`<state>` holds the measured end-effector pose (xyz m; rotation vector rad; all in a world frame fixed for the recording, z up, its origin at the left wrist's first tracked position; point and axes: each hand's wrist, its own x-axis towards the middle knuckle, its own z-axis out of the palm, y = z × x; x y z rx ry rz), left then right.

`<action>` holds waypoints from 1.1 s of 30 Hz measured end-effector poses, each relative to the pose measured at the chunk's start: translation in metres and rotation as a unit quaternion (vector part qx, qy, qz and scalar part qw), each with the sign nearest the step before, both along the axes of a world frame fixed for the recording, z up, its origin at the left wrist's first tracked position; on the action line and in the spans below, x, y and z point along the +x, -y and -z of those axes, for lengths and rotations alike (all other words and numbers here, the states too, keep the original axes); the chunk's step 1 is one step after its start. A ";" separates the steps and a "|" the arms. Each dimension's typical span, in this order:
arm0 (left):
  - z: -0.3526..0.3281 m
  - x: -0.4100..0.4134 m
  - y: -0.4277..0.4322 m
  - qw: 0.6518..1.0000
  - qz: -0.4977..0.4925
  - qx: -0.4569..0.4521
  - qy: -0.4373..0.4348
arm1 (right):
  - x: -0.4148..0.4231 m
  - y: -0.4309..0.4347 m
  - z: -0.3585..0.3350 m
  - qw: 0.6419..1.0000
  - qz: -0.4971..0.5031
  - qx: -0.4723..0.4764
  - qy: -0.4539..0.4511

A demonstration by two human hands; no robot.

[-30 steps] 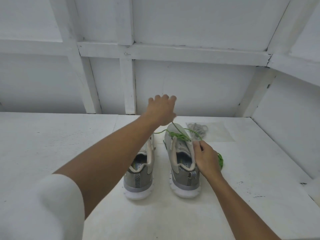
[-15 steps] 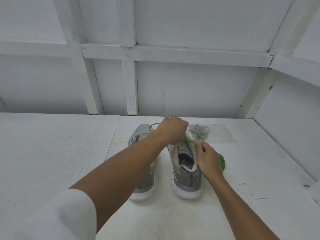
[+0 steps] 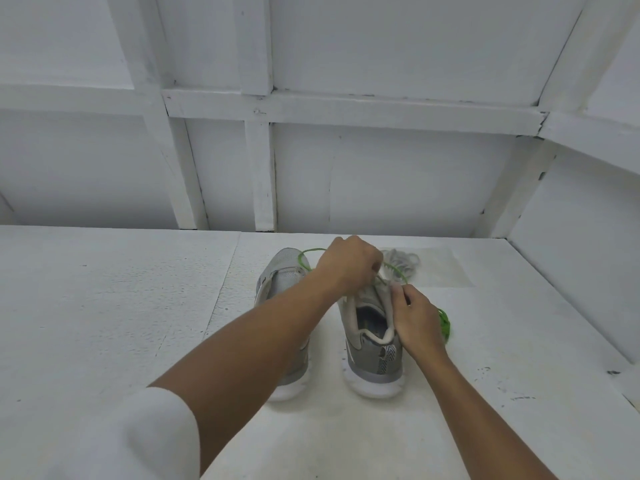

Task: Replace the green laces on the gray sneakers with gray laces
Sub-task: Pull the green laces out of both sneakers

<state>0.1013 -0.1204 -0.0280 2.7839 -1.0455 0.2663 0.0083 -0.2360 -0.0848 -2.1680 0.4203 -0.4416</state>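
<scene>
On the white worktop (image 3: pixel 104 306), side by side with heels toward the camera: two gray shoes with white soles. Partly hidden under the left forearm, the left sneaker (image 3: pixel 282 271), only its toe and a bit of its heel showing. Just beside it, the right sneaker (image 3: pixel 372 344), open top in plain view, with a black-and-white zigzag patch on the heel and a small white mark on the side, too small to read. Reaching across above the front of the right sneaker, the left hand (image 3: pixel 349 263), fingers curled tight and pinching the green lace (image 3: pixel 304 259). From that hand, a thin green loop arching out over the toe of the left sneaker and back. More of the same green lace running out from under the hand toward the right, across the front of the right sneaker. On the right side of the right sneaker, the right hand (image 3: pixel 417 315), fingertips pinching the upper edge of the opening near the tongue. Just behind that hand and partly hidden by it, a heap of green lace (image 3: pixel 445 323) on the worktop. Farther back, near the toe of the right sneaker, the gray laces (image 3: pixel 401 261) in a loose bundle on a clear plastic sheet (image 3: pixel 446 268), untouched by either hand. Low in the view, a white sleeve (image 3: pixel 138 438) on the left arm. Behind the worktop, a white wall (image 3: pixel 381 109) of boards and beams. Over at the right, a few dark specks on the worktop.
</scene>
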 end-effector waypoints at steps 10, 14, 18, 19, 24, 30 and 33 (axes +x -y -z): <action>-0.062 0.036 -0.049 0.966 -0.147 -0.211 0.040 | -0.001 0.001 0.001 1.000 -0.005 0.003 0.007; -0.079 0.040 -0.061 0.951 -0.171 -0.256 0.043 | -0.001 0.001 0.002 1.000 -0.004 0.005 0.005; -0.070 0.026 -0.059 0.960 -0.169 -0.224 0.007 | -0.001 0.001 0.002 1.000 -0.004 0.008 0.005; -0.064 0.022 -0.057 0.967 -0.166 -0.191 0.004 | -0.001 0.001 0.002 1.000 -0.004 0.007 0.005; -0.020 0.001 -0.040 0.985 -0.157 0.065 -0.014 | -0.001 0.001 0.002 1.000 -0.002 0.006 0.004; 0.004 -0.010 -0.031 0.965 -0.149 0.213 -0.022 | 0.000 0.001 0.003 1.000 -0.003 0.003 0.007; 0.003 -0.010 -0.031 0.956 -0.135 0.257 -0.035 | 0.000 0.002 0.004 1.000 -0.001 0.006 0.007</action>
